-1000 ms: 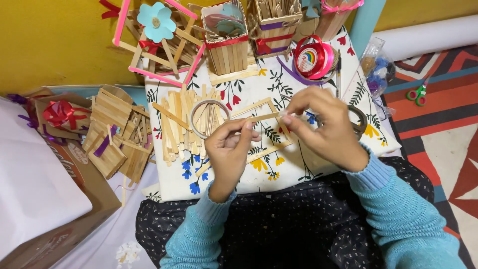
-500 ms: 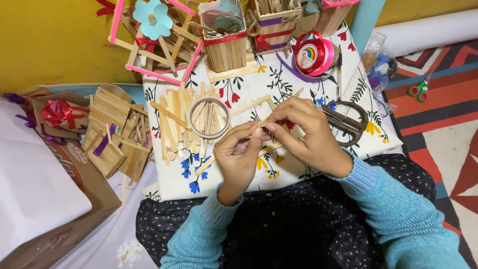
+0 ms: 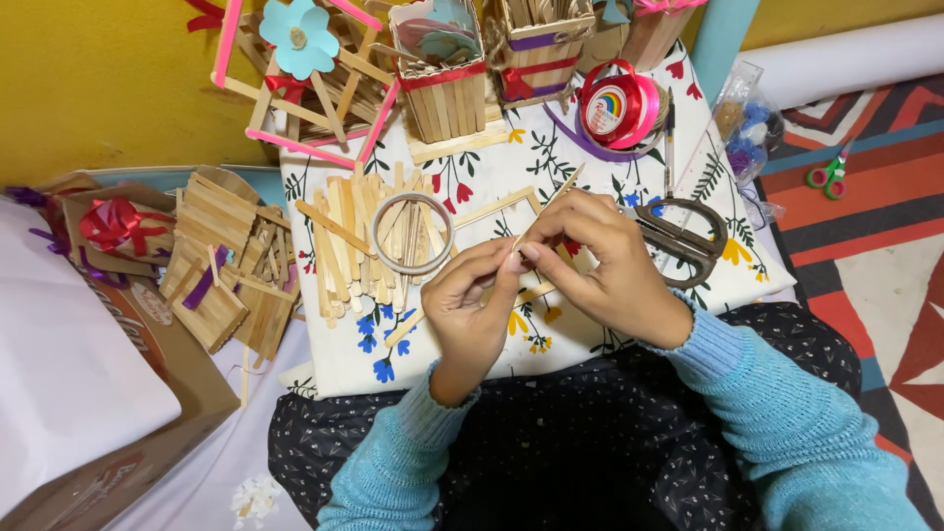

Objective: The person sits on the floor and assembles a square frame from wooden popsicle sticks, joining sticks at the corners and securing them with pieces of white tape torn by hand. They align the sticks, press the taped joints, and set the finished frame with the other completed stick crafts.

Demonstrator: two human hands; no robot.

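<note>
Beyond my work, a pile of loose wooden sticks lies on the floral cloth under a tape ring (pale, hollow). Scissors rest just right, a pink ribbon spool above, a cardboard box far left

I'm seeing my left hand and right hand drawing nearer together and toward me over the cloth, fingertips now pinching the stick between them, uncovering the scissors at right.
</note>
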